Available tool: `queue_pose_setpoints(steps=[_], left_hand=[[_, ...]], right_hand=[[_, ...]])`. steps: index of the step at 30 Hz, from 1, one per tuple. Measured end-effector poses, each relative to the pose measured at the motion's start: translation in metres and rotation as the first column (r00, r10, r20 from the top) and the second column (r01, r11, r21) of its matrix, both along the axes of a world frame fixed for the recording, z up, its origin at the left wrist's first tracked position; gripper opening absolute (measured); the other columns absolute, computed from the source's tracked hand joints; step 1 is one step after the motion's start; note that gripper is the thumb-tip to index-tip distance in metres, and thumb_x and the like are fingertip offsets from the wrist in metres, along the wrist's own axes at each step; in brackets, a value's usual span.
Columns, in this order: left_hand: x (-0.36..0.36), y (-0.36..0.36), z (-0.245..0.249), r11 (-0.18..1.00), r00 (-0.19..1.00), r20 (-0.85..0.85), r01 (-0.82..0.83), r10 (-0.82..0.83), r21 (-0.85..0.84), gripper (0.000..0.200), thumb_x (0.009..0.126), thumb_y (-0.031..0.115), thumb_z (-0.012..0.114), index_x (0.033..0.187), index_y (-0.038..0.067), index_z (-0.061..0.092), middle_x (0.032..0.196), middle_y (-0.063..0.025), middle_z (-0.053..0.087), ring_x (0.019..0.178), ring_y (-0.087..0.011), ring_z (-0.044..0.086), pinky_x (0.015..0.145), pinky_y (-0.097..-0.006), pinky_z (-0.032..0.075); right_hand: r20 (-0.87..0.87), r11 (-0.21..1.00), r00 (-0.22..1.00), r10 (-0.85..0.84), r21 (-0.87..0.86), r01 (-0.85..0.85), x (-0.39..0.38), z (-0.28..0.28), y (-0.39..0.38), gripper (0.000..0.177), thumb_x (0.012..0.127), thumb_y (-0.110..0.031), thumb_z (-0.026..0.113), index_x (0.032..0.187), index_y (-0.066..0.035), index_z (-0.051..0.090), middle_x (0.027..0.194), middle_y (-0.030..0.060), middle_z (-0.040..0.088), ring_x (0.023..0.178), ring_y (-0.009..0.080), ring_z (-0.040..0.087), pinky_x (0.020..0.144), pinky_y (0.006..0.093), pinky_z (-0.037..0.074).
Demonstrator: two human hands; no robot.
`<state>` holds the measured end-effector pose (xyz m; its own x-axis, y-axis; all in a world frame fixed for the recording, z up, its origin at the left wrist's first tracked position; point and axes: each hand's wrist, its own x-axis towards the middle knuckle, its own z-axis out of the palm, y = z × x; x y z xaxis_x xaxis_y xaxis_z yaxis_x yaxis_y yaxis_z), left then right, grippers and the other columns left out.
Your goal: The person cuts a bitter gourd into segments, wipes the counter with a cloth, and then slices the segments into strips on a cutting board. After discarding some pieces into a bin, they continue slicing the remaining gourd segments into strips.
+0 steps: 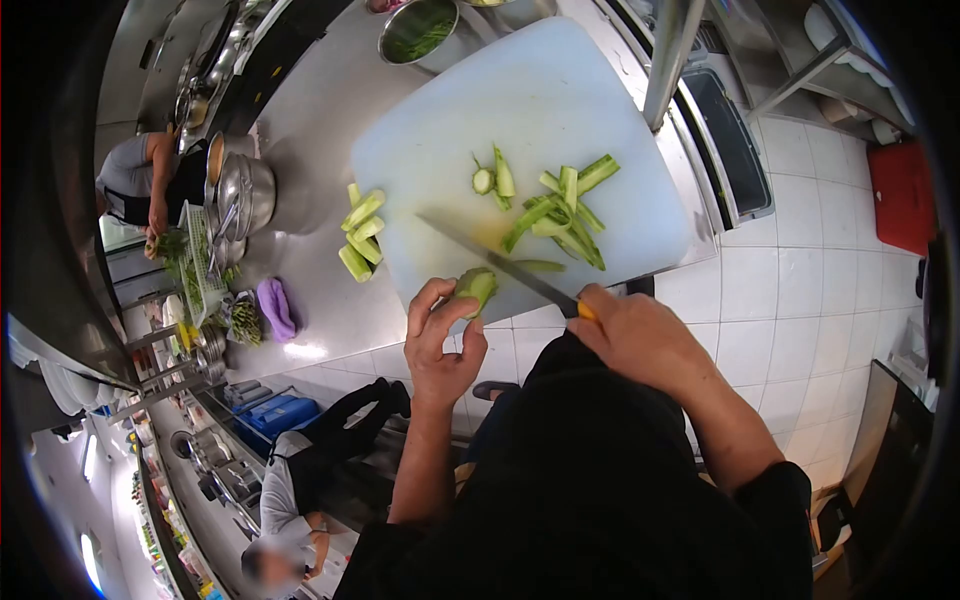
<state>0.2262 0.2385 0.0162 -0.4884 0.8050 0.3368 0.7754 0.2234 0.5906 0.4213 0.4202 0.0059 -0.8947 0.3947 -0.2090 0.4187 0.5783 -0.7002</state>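
Observation:
My left hand (442, 345) grips a short green vegetable piece (476, 290) between thumb and fingers, at the near edge of the white cutting board (430, 140). Wrapped round the yellow and black handle of a knife (497, 262) is my right hand (640, 335). The blade lies slantwise over the board and points up and left, just beyond the held piece. Green peel strips (570, 215) are heaped on the right of the board. A small cut end (484, 181) lies near its middle. Peeled pieces (362, 235) sit along the board's left edge.
A metal bowl (418, 32) with cut greens stands beyond the board. A purple cloth (276, 308), metal pots (245, 190) and a basket (203, 270) are at the left. One person (140, 180) handles greens there; another person (290, 490) is at the lower left.

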Motion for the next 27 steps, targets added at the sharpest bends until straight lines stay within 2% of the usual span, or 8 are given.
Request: queue_pose_setpoints(steps=[2,5,7,8,10,15,21,27], left_hand=[[-0.002,-0.004,0.0,1.0,1.0,0.019,-0.001,0.001,0.015,0.042,0.074,-0.011,0.075,0.111,0.009,0.071,0.121,-0.0156,0.062,0.107,-0.0305,0.065,0.09,-0.0403,0.054],[0.002,-0.006,-0.003,0.999,0.999,0.023,-0.044,0.043,0.03,0.043,0.076,-0.011,0.074,0.114,0.008,0.069,0.127,-0.0177,0.063,0.11,-0.0328,0.064,0.093,-0.0421,0.053],[0.007,-0.009,-0.013,0.995,0.996,0.036,-0.088,0.086,0.045,0.041,0.078,-0.011,0.073,0.115,0.007,0.067,0.131,-0.0196,0.063,0.113,-0.0346,0.062,0.099,-0.0438,0.051],[0.007,-0.01,-0.015,0.995,0.997,0.004,-0.083,0.083,0.045,0.042,0.077,-0.012,0.073,0.115,0.006,0.068,0.129,-0.0195,0.063,0.111,-0.035,0.063,0.096,-0.0433,0.052],[0.006,-0.009,-0.015,0.996,0.995,-0.059,-0.077,0.079,0.044,0.043,0.076,-0.013,0.074,0.114,0.005,0.069,0.125,-0.0191,0.063,0.107,-0.0357,0.064,0.091,-0.0422,0.053],[0.005,-0.004,-0.008,0.997,0.995,-0.051,-0.081,0.081,0.003,0.042,0.075,-0.013,0.075,0.112,0.004,0.069,0.118,-0.0194,0.065,0.107,-0.0362,0.064,0.09,-0.0422,0.053],[0.002,-0.013,-0.017,0.996,0.994,-0.058,-0.092,0.093,0.011,0.038,0.077,-0.009,0.079,0.111,0.006,0.071,0.121,-0.0166,0.064,0.109,-0.0354,0.064,0.09,-0.0426,0.054],[0.005,-0.008,-0.014,0.994,0.994,-0.039,-0.102,0.103,0.028,0.034,0.079,-0.006,0.081,0.108,0.008,0.072,0.124,-0.0156,0.061,0.109,-0.0323,0.065,0.089,-0.0407,0.055]], right_hand=[[0.013,0.999,0.999,-0.044,-0.011,0.044,-0.003,0.001,0.005,0.025,0.1,-0.028,0.065,0.108,-0.005,0.056,0.069,0.0168,0.068,0.065,0.0372,0.071,0.057,0.0481,0.056],[-0.213,0.993,0.975,-0.061,0.088,0.082,-0.014,0.009,-0.001,0.025,0.097,-0.027,0.068,0.11,-0.008,0.058,0.069,0.0115,0.067,0.061,0.0339,0.07,0.054,0.0448,0.055],[-0.341,0.988,0.94,0.009,0.147,0.043,-0.024,0.015,-0.009,0.025,0.095,-0.026,0.071,0.111,-0.01,0.059,0.067,0.0077,0.064,0.058,0.0303,0.068,0.051,0.0418,0.054],[-0.4,0.983,0.916,0.045,0.18,0.03,-0.028,0.018,-0.013,0.026,0.094,-0.026,0.072,0.112,-0.01,0.06,0.067,0.0058,0.062,0.056,0.0286,0.067,0.05,0.0403,0.054],[-0.405,0.979,0.909,0.094,0.202,-0.011,-0.038,0.019,-0.018,0.026,0.093,-0.025,0.072,0.113,-0.011,0.062,0.067,0.0039,0.06,0.055,0.0254,0.066,0.049,0.0383,0.053],[-0.405,0.971,0.904,0.138,0.235,-0.043,-0.044,0.007,-0.025,0.027,0.093,-0.023,0.072,0.116,-0.012,0.064,0.067,0.0031,0.058,0.054,0.0224,0.064,0.047,0.0368,0.051],[-0.364,0.985,0.93,0.06,0.174,0.005,-0.033,-0.003,-0.027,0.028,0.096,-0.023,0.07,0.121,-0.014,0.062,0.07,0.0053,0.062,0.058,0.0248,0.067,0.048,0.0383,0.051],[-0.203,0.988,0.978,0.045,0.155,-0.013,-0.023,0.004,-0.026,0.022,0.099,-0.025,0.066,0.115,-0.012,0.061,0.071,0.0088,0.066,0.061,0.0292,0.07,0.05,0.043,0.053]])
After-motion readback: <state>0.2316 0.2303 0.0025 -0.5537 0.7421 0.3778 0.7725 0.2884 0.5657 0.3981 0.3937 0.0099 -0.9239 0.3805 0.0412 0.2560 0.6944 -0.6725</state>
